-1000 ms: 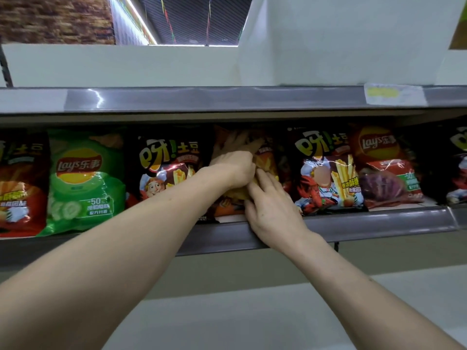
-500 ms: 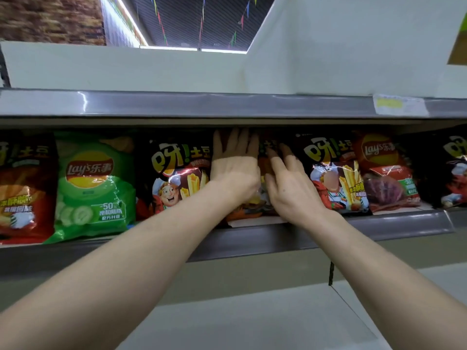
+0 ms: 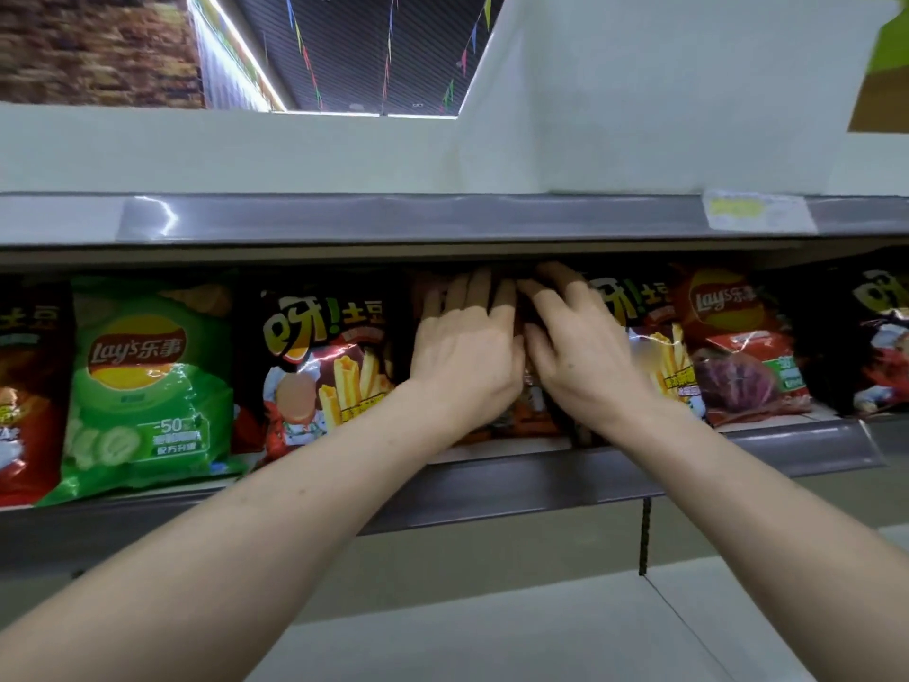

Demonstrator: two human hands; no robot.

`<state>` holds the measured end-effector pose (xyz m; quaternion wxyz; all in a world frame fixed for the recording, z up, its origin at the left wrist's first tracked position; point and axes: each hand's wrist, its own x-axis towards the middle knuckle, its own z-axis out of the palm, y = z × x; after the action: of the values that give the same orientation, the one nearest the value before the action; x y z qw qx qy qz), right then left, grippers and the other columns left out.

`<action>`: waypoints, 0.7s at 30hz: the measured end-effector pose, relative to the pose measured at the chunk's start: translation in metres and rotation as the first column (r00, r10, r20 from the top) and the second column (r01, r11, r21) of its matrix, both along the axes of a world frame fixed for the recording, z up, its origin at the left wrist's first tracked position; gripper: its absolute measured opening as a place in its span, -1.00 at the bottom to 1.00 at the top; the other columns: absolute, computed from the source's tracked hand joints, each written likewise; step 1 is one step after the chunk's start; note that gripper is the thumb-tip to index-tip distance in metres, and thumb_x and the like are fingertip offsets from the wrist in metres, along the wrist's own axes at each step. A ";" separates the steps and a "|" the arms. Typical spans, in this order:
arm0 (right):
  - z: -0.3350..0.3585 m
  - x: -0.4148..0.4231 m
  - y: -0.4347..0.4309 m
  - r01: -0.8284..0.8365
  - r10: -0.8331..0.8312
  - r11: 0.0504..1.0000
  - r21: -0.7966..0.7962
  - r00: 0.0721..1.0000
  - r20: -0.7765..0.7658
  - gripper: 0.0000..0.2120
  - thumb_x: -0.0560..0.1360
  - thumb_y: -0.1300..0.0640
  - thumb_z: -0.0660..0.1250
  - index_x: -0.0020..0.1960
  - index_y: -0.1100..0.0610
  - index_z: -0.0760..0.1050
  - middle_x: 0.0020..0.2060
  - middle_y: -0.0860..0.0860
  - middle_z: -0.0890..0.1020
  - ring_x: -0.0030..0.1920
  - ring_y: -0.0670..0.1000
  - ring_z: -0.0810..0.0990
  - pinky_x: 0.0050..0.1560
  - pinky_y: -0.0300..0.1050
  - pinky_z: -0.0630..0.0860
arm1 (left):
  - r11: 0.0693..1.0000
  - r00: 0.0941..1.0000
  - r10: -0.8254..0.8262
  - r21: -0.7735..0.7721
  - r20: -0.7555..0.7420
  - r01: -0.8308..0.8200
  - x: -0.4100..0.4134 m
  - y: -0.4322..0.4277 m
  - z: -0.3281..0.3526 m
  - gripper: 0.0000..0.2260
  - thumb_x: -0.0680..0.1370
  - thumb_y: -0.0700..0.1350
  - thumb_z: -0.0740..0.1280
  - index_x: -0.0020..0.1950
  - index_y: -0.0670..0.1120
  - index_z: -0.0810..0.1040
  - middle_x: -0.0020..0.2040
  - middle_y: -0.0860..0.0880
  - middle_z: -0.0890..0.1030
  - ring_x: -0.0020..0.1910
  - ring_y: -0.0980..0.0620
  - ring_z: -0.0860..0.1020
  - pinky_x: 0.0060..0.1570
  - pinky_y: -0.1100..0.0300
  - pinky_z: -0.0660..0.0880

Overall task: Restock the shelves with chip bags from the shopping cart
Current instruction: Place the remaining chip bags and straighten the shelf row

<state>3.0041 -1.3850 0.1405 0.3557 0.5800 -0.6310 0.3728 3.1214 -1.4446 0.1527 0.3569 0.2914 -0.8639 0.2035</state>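
- Step: seating a chip bag (image 3: 521,421) mid-shelf (image 3: 516,484), near the front edge, btwn black fry bags (image 3: 324,366).
- L hand (image 3: 467,356) & R hand (image 3: 585,359): fingers fairly straight, flat on the bag — pressing, gripping nothing.
- Next, prob.: square it upright, release w/o tipping neighbours.

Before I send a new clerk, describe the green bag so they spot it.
On the grey shelf, look left of the left hand. The green bag stands between a red bag and a black fries bag; only it is green, with cucumber slices.
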 end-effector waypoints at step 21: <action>-0.022 -0.122 0.072 -0.182 0.097 0.943 0.279 0.951 0.293 -0.44 0.61 -0.05 0.17 0.55 0.06 0.12 0.43 0.15 0.24 0.40 0.19 0.28 0.27 0.06 0.34 | 0.960 0.919 0.272 0.152 -0.286 -0.237 -0.124 0.057 -0.040 -0.46 0.57 0.18 0.05 0.25 -0.21 0.49 0.09 -0.28 0.54 0.02 -0.26 0.51 -0.01 -0.06 0.46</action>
<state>2.8821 -1.3127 0.1183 0.1440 0.6136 -0.6809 0.3730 2.9974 -1.3873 0.1122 0.4386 0.4492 -0.7636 0.1513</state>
